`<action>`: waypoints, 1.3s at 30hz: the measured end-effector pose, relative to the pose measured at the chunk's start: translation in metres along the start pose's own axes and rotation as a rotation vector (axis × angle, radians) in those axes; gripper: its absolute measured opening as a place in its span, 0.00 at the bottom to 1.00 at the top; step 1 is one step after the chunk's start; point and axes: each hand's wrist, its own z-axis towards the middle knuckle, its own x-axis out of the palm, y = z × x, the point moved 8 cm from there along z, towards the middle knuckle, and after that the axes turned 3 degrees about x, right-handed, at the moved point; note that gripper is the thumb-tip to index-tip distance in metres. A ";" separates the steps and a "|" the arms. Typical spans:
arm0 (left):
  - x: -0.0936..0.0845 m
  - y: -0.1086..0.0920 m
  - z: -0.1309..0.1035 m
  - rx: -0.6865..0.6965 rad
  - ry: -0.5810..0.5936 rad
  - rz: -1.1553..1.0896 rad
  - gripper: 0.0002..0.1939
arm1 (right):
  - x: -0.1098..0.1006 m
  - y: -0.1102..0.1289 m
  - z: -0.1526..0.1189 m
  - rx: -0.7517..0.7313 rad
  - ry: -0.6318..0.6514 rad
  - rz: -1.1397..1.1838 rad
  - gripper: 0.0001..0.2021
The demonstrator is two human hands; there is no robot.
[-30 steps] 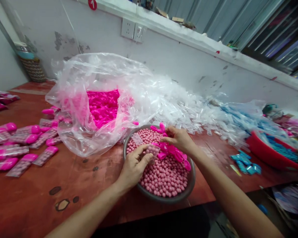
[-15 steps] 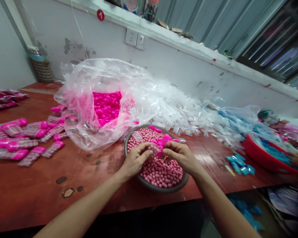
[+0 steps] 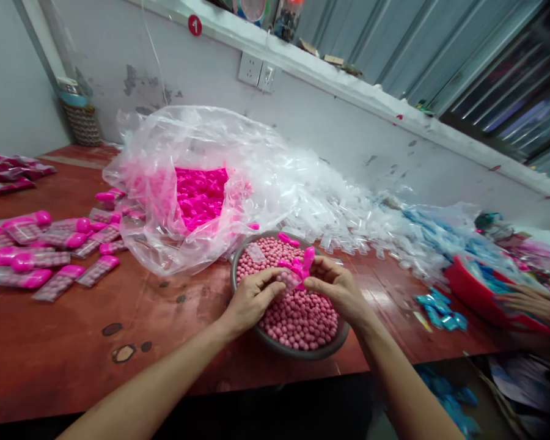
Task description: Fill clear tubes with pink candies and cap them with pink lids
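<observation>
Over a dark bowl (image 3: 234, 269) of pink beads (image 3: 302, 324), my two hands meet. Between the thumb and fingers of my left hand (image 3: 252, 302) is a small clear container (image 3: 288, 280) with pink beads in it. My right hand (image 3: 337, 290) is closed on bright pink plastic caps (image 3: 308, 258), right against the container's end. Whether a cap sits on the container I cannot tell. A loose pink cap (image 3: 288, 239) and another clear container (image 3: 255, 252) lie on the beads at the bowl's far side.
Behind the bowl stands a clear plastic bag (image 3: 158, 253) of pink caps (image 3: 201, 195). Clear containers (image 3: 348, 220) are heaped to its right. Filled pink-capped containers (image 3: 59, 284) lie at left. At right are blue packets (image 3: 442, 311), a red basin (image 3: 472, 290) and another person's hand (image 3: 534, 305).
My right hand has shifted slightly, and a pink cap in it now points more upward. My left hand keeps the container. The other person's hand has come further over the red basin, which has tilted.
</observation>
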 end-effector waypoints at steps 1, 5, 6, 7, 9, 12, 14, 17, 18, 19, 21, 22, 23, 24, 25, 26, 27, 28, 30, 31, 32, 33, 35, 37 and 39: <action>-0.001 -0.002 0.000 0.017 -0.008 0.037 0.13 | -0.004 0.009 -0.002 -0.044 -0.038 -0.083 0.10; 0.001 -0.009 -0.002 0.073 -0.010 0.139 0.11 | 0.007 0.042 -0.009 -0.242 -0.008 -0.525 0.05; 0.002 -0.009 -0.002 0.078 -0.015 0.152 0.11 | 0.013 0.045 -0.011 -0.276 0.017 -0.633 0.05; 0.002 -0.009 -0.003 0.084 -0.021 0.161 0.11 | 0.019 0.048 -0.012 -0.304 0.033 -0.728 0.05; 0.001 -0.010 -0.005 0.112 -0.046 0.177 0.12 | 0.026 0.051 -0.015 -0.359 0.027 -0.869 0.05; 0.001 -0.013 -0.008 0.180 -0.085 0.199 0.12 | 0.031 0.050 -0.020 -0.390 0.033 -0.973 0.05; 0.001 -0.014 -0.010 0.206 -0.096 0.212 0.11 | 0.034 0.045 -0.023 -0.371 0.071 -1.032 0.06; 0.003 -0.015 -0.013 0.216 -0.069 0.234 0.11 | 0.040 0.042 -0.029 -0.407 0.114 -1.172 0.10; 0.005 -0.016 -0.013 0.225 -0.044 0.250 0.11 | 0.042 0.042 -0.031 -0.433 0.123 -1.217 0.11; 0.007 -0.017 -0.014 0.237 -0.017 0.273 0.11 | 0.044 0.042 -0.031 -0.450 0.136 -1.252 0.12; 0.010 -0.019 -0.014 0.263 0.022 0.317 0.12 | 0.044 0.039 -0.029 -0.436 0.184 -1.275 0.12; 0.009 -0.020 -0.014 0.266 0.018 0.325 0.12 | 0.044 0.038 -0.027 -0.411 0.214 -1.262 0.12; 0.007 -0.021 -0.014 0.258 -0.004 0.317 0.12 | 0.043 0.039 -0.024 -0.394 0.231 -1.238 0.11; 0.005 -0.020 -0.013 0.239 -0.031 0.295 0.11 | 0.042 0.042 -0.022 -0.388 0.231 -1.214 0.12; 0.003 -0.019 -0.012 0.216 -0.050 0.263 0.11 | 0.041 0.047 -0.020 -0.398 0.222 -1.196 0.14; 0.003 -0.019 -0.011 0.197 -0.050 0.228 0.11 | 0.041 0.053 -0.019 -0.421 0.216 -1.189 0.18; 0.006 -0.018 -0.010 0.177 -0.030 0.193 0.11 | 0.043 0.060 -0.019 -0.454 0.223 -1.195 0.22; 0.009 -0.018 -0.009 0.157 0.004 0.157 0.11 | 0.047 0.066 -0.020 -0.490 0.250 -1.214 0.26; 0.016 -0.016 -0.009 0.112 0.069 0.083 0.11 | 0.054 0.074 -0.023 -0.542 0.333 -1.277 0.28; 0.017 -0.015 -0.009 0.081 0.072 0.045 0.11 | 0.056 0.077 -0.024 -0.563 0.352 -1.309 0.27; 0.016 -0.013 -0.008 0.048 0.054 0.007 0.10 | 0.056 0.080 -0.024 -0.575 0.336 -1.342 0.24; 0.013 -0.011 -0.008 0.017 0.022 -0.030 0.10 | 0.054 0.083 -0.024 -0.582 0.293 -1.372 0.23; 0.008 -0.008 -0.007 -0.039 -0.054 -0.120 0.10 | 0.047 0.085 -0.024 -0.585 0.173 -1.409 0.22; 0.004 -0.003 -0.006 -0.100 -0.120 -0.242 0.09 | 0.045 0.079 -0.026 -0.579 0.074 -1.432 0.25; 0.002 0.001 -0.006 -0.157 -0.176 -0.347 0.09 | 0.048 0.068 -0.027 -0.575 -0.016 -1.459 0.31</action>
